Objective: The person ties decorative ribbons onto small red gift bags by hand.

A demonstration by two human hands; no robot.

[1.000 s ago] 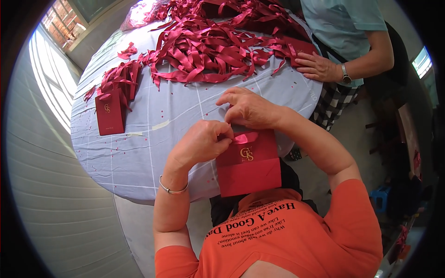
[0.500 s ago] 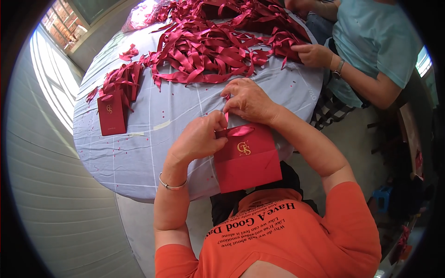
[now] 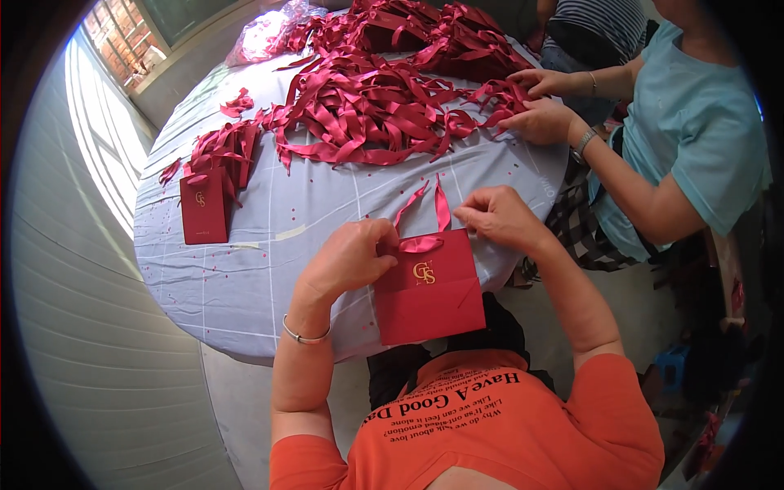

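A dark red paper gift bag point(image 3: 429, 306) with a gold monogram lies flat at the table's near edge, its lower part over my lap. A pink-red satin ribbon point(image 3: 421, 244) is tied across its top, and two loose tails rise from it onto the cloth. My left hand point(image 3: 347, 255) is closed at the bag's upper left corner, thumb and forefinger pinching there; the fingers partly hide the grip. Beside the upper right corner is my right hand point(image 3: 506, 219), fingers curled together, apart from the nearer ribbon tail. Nothing shows in it.
A large heap of red ribbons point(image 3: 351, 106) covers the far table. At the left lie ribboned bags point(image 3: 204, 212); a clear plastic bag point(image 3: 265, 37) sits behind. On the right a person in a light blue shirt point(image 3: 694, 122) handles ribbons. A blue stool point(image 3: 671, 367) stands on the floor.
My right hand has come off the ribbon and moved right and nearer me. Both ribbon tails now lie free above the bag. The other person's two hands have come together at the heap.
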